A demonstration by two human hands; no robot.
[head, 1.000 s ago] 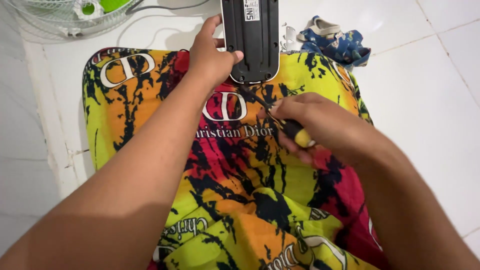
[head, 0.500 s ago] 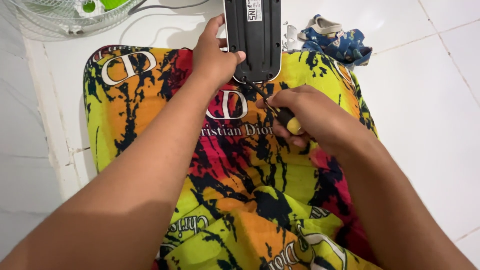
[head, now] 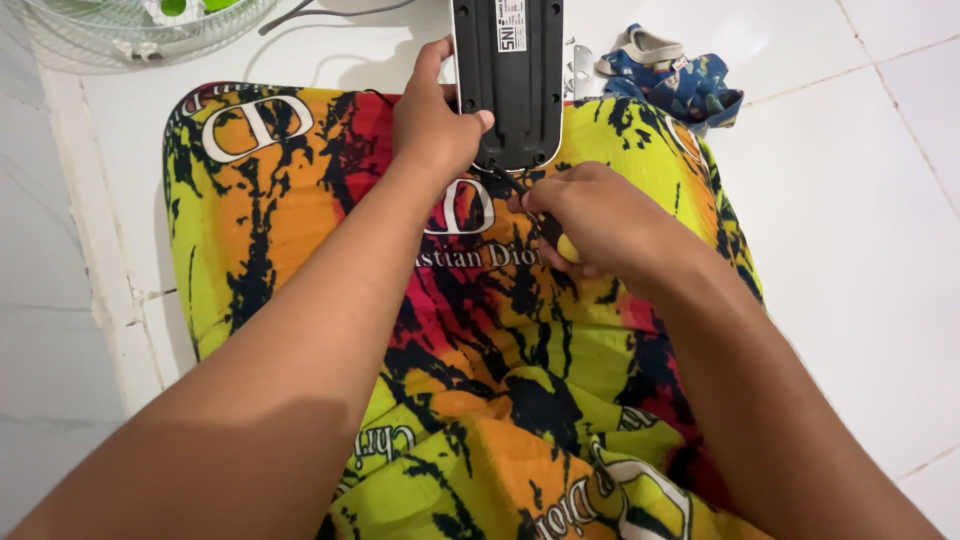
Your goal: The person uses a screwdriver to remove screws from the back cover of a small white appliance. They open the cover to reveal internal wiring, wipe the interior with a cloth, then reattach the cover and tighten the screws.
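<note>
A black oblong device [head: 512, 80] with a white rim lies underside up at the top of a bright yellow, red, orange and black patterned cloth [head: 300, 220]. My left hand [head: 432, 125] grips the device's left edge, thumb on its lower corner. My right hand [head: 600, 225] is closed on a small screwdriver with a yellow and black handle [head: 566, 246]; its thin shaft points up-left to the device's bottom edge.
White tiled floor [head: 850, 200] surrounds the cloth. A white fan grille with green parts [head: 150, 25] stands at the top left, a cable beside it. A small blue patterned sandal [head: 675, 80] lies at the top right, next to a metal piece [head: 583, 70].
The view has closed in slightly. My right hand has shifted a little up and left, bringing the screwdriver tip nearer the device's bottom edge. My left hand keeps its hold.
</note>
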